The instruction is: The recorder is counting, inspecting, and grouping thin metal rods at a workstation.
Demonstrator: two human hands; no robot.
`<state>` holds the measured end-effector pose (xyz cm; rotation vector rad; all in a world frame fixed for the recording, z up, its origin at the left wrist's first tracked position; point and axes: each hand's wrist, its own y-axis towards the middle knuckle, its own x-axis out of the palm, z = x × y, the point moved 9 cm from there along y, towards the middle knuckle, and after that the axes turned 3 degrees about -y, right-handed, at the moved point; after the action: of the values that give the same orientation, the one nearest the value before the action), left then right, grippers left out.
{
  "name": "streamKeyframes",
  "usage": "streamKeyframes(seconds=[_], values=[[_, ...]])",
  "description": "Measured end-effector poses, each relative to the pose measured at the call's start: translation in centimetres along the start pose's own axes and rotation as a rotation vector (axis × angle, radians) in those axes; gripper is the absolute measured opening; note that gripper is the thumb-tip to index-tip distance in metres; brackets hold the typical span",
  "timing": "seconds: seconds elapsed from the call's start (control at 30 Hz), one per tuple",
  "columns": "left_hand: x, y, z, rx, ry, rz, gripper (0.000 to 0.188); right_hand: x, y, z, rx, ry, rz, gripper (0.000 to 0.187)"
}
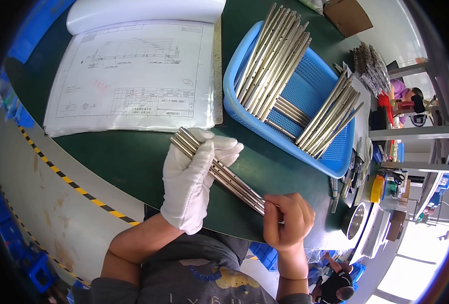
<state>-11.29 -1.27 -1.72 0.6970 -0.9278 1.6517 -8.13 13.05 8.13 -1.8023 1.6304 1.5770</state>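
Observation:
A small bundle of shiny metal rods (233,183) with small holes along them slants across the front of the green table. My left hand (193,175), in a white glove, is closed around the upper part of the bundle. The bare right hand (289,219) pinches the lower right end of the same rods between thumb and fingers. Beyond them stands a blue plastic basket (245,114). Many similar metal rods (272,63) lean in its left part, and a smaller group of rods (330,116) rests in its right part.
An open binder of technical drawings (133,76) lies at the back left. A cardboard box (347,17) and wrapped rods (370,66) are at the back right. Tools (353,172) and a metal bowl (355,221) sit right of the basket. Other people (336,283) are farther off.

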Motion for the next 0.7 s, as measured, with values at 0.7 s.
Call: streamKeyframes(seconds=[0.7], values=[[0.0, 0.0, -0.2, -0.027, 0.065, -0.008, 0.016, 1.0, -0.5, -0.4, -0.097, -0.052, -0.038, 0.014]])
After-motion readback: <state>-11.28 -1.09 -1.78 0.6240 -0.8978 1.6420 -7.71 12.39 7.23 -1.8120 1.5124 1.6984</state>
